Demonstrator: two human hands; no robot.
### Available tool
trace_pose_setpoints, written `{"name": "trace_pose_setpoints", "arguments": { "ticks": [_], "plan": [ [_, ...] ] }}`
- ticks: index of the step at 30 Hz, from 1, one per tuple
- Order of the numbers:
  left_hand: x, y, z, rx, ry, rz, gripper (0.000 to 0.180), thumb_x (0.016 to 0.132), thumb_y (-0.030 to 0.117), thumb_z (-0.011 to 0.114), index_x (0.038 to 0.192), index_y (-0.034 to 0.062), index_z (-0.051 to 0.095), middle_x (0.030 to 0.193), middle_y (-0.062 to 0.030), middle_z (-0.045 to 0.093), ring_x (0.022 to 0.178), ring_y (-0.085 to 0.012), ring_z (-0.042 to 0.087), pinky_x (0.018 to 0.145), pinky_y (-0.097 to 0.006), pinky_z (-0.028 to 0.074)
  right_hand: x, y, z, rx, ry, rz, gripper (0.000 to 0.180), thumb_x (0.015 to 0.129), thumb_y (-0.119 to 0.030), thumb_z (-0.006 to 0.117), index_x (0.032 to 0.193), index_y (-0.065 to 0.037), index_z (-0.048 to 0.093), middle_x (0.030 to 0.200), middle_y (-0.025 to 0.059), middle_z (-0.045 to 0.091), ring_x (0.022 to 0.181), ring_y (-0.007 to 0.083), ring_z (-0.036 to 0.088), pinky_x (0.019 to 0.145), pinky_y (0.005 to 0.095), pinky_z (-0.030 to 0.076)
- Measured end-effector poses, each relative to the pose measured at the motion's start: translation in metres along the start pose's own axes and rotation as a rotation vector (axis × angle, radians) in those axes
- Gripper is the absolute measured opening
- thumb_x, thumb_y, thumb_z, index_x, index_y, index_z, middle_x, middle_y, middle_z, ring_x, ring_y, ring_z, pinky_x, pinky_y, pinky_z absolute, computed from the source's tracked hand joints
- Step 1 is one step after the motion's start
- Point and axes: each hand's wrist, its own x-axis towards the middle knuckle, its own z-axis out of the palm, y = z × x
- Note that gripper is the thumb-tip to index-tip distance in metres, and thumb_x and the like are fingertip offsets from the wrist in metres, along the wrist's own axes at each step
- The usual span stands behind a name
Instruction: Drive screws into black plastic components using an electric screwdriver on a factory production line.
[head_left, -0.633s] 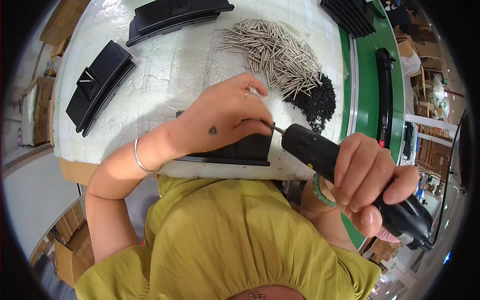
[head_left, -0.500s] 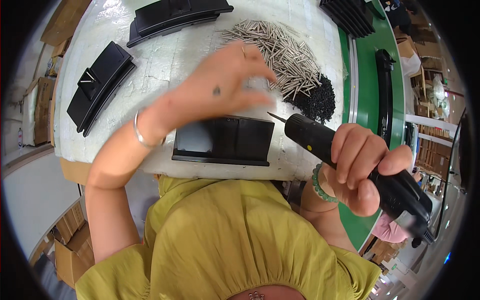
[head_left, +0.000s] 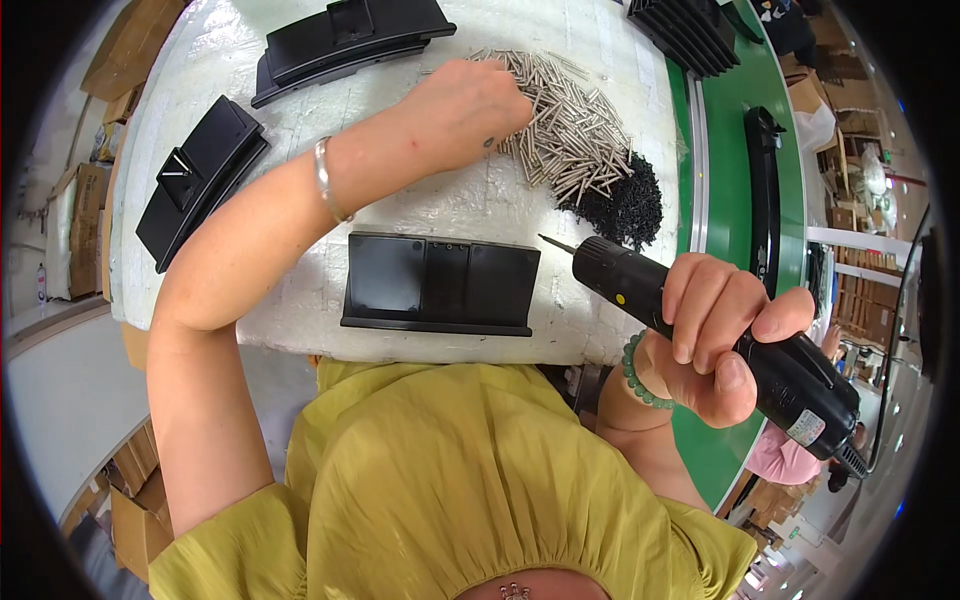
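Observation:
My right hand [head_left: 725,335] is wrapped round a black electric screwdriver [head_left: 625,280], whose thin bit points left and a little away from me. Its tip hovers just off the right end of a black plastic part [head_left: 440,282], which lies on the table in front of me with a row of small holes along its far edge. Farther out, my left hand [head_left: 465,112] is curled down at the left side of a heap of silvery metal pins [head_left: 575,125]. Its fingertips are hidden, so whatever they pinch does not show.
Small black screws [head_left: 632,205] are piled against the pins. Two more black parts lie at the far left, one [head_left: 200,180] with pins in its recess, the other [head_left: 355,40] farther back. Stacked black parts [head_left: 690,35] and a long black piece [head_left: 765,195] are at the right.
My left hand has moved from above the black part, away from me to the heap, and its spread fingers have curled. The right hand with the screwdriver has barely moved.

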Motion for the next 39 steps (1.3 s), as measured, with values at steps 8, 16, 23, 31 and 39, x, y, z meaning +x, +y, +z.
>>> {"name": "trace_pose_setpoints", "arguments": {
  "ticks": [8, 16, 23, 31, 39],
  "plan": [
    [-0.053, 0.011, -0.051, -0.487, -0.027, -0.279, 0.01, 0.07, 0.003, 0.065, 0.08, 0.0014, 0.063, 0.072, -0.0117, 0.062, 0.067, -0.0251, 0.061, 0.063, -0.032, 0.051, 0.004, 0.002, 0.002, -0.018, -0.014, 0.058, 0.033, 0.075, -0.005, 0.06, 0.101, -0.013, 0.041, 0.061, -0.0027, 0.05, 0.048, 0.0119, 0.049, 0.051, 0.0282, 0.04],
    [-0.118, 0.064, -0.043, -0.515, 0.173, -0.375, 0.018, 0.073, 0.0, 0.067, 0.09, 0.0054, 0.063, 0.07, -0.0084, 0.059, 0.065, -0.026, 0.059, 0.055, -0.034, 0.049, 0.011, 0.016, 0.031, 0.005, -0.063, 0.132, 0.028, 0.073, -0.01, 0.057, 0.096, -0.015, 0.042, 0.058, -0.0084, 0.049, 0.047, 0.0053, 0.046, 0.053, 0.0217, 0.036],
    [-0.129, 0.072, -0.031, -0.512, 0.223, -0.335, 0.021, 0.068, -0.002, 0.066, 0.087, 0.0038, 0.062, 0.076, -0.0056, 0.06, 0.073, -0.0238, 0.059, 0.058, -0.034, 0.049, 0.015, 0.027, 0.041, -0.049, -0.168, 0.195, 0.032, 0.073, -0.011, 0.057, 0.1, -0.016, 0.04, 0.058, -0.0068, 0.049, 0.048, 0.0074, 0.048, 0.053, 0.0234, 0.037],
    [-0.125, 0.075, -0.031, -0.533, 0.21, -0.362, 0.013, 0.07, 0.0, 0.065, 0.082, 0.0034, 0.059, 0.078, -0.0053, 0.057, 0.078, -0.0235, 0.056, 0.061, -0.034, 0.048, 0.015, 0.031, 0.041, -0.044, -0.209, 0.229, 0.033, 0.073, -0.012, 0.057, 0.101, -0.016, 0.04, 0.059, -0.007, 0.049, 0.049, 0.0076, 0.049, 0.054, 0.0242, 0.039],
    [-0.122, 0.077, -0.029, -0.519, 0.223, -0.39, 0.01, 0.071, 0.003, 0.065, 0.078, 0.0047, 0.058, 0.076, -0.0043, 0.056, 0.075, -0.0229, 0.055, 0.059, -0.034, 0.048, 0.016, 0.034, 0.044, -0.059, -0.212, 0.241, 0.032, 0.075, -0.013, 0.057, 0.101, -0.016, 0.039, 0.06, -0.0065, 0.049, 0.05, 0.0078, 0.049, 0.054, 0.0246, 0.039]
  ]
}}
